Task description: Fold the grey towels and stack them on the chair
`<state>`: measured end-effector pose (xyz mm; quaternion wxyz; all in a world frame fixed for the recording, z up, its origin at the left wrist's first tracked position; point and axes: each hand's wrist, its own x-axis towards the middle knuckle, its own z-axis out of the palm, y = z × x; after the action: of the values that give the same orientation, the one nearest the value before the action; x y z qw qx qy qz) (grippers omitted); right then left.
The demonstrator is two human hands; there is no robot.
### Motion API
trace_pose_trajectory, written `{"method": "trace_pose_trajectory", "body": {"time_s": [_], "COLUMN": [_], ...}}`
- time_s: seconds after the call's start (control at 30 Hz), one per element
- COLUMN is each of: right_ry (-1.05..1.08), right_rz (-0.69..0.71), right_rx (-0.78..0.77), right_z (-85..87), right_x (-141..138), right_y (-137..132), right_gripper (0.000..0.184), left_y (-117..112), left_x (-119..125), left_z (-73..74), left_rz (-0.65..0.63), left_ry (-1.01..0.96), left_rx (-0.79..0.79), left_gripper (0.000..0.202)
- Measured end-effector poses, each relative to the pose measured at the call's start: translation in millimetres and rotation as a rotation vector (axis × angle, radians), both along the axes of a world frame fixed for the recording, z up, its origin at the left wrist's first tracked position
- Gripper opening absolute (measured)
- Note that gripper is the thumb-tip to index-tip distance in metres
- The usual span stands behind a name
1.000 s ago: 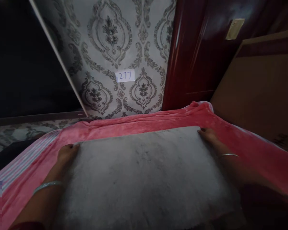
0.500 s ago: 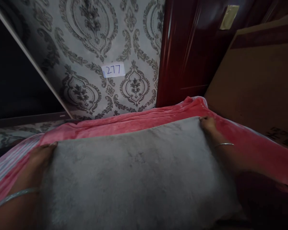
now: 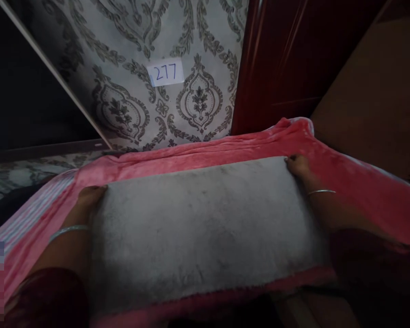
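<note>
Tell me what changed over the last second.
The view tipped down, showing the near edge of the gray cushion, with the pink blanket below it. The left hand and right hand stay on its far corners; neither let go. The wallpaper stayed as it was.

On my feed, a plush pad (image 3: 205,228) lies in the lower middle of the frame, on top of a wider blanket (image 3: 198,152) that runs past it on every visible side. The left hand (image 3: 92,198) sits at the pad's left end, and the right hand (image 3: 298,165) at its far right corner. A striped strip of fabric (image 3: 37,214) lies along the blanket's left side. Behind the blanket stands a papered wall (image 3: 130,105) with a paper label (image 3: 165,72) on it. A door panel (image 3: 287,68) stands to the wall's right, a cardboard sheet (image 3: 372,91) occupies the upper right, and a dark panel (image 3: 27,91) fills the upper left.
</note>
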<state>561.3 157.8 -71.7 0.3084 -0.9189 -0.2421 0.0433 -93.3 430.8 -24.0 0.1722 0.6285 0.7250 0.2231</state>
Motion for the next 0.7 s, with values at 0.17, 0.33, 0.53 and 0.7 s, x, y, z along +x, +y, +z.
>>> {"method": "trace_pose_trajectory", "body": {"time_s": [0.17, 0.33, 0.53, 0.7], "right_ry": [0.006, -0.057, -0.095, -0.056], "right_rz": [0.084, 0.129, 0.087, 0.054], "right_rx": [0.037, -0.091, -0.211, -0.207], "right_z": [11.0, 9.9, 0.7, -3.4], "right_x": [-23, -46, -51, -49], "right_y": [-49, -124, -193, -206], "right_gripper": [0.044, 0.047, 0.045, 0.016], "left_y": [-47, -117, -192, -218], "left_x": [-14, -45, -75, -76], "left_z": [10.6, 6.2, 1.6, 3.6], "left_rz": [0.040, 0.001, 0.019, 0.000], "left_ry": [0.007, -0.069, -0.284, -0.418], "left_rx": [-0.107, -0.164, -0.189, -0.232], "left_gripper": [0.032, 0.031, 0.033, 0.036]}}
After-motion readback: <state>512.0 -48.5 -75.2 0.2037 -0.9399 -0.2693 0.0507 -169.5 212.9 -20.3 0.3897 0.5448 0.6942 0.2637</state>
